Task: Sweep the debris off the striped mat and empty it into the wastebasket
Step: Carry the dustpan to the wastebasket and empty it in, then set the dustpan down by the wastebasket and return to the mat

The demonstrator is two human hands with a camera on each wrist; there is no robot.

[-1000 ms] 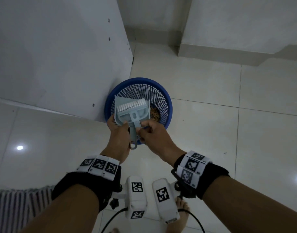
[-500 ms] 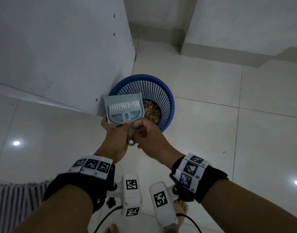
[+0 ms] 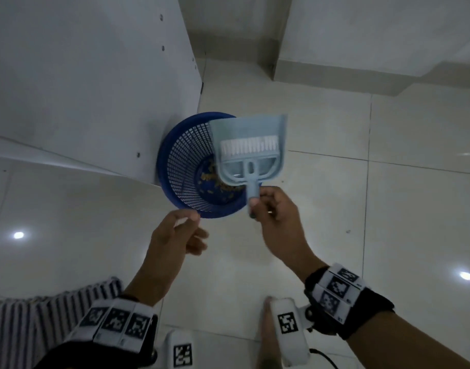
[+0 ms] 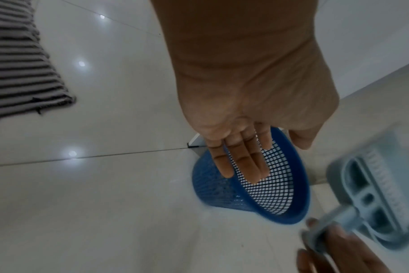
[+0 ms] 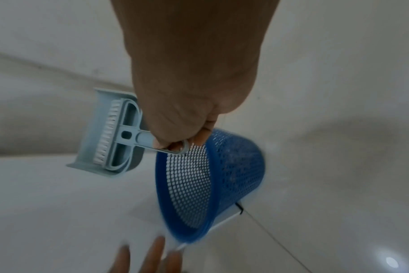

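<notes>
A blue mesh wastebasket (image 3: 180, 166) (image 4: 290, 208) (image 5: 236, 175) stands on the floor against a white cabinet, with yellowish debris (image 3: 209, 179) in its bottom. My right hand (image 3: 271, 211) (image 5: 182, 127) grips the handle of a pale blue dustpan (image 3: 249, 145) (image 4: 374, 199) (image 5: 103, 134), and a white-bristled brush (image 3: 248, 147) is nested in the pan. The pan hangs over the basket's right rim. My left hand (image 3: 180, 230) (image 4: 240, 158) is empty, its fingers straight, just in front of the basket. The striped mat (image 3: 42, 315) (image 4: 19, 61) lies at the lower left.
The white cabinet (image 3: 95, 75) rises at the left, right behind the basket. Glossy white floor tiles (image 3: 361, 222) spread to the right and in front. A wall base (image 3: 335, 75) runs along the back. A bare foot (image 3: 265, 328) shows at the bottom.
My left hand has let go of the dustpan and drawn back toward me. The right hand alone carries the pan and brush, now to the right over the basket.
</notes>
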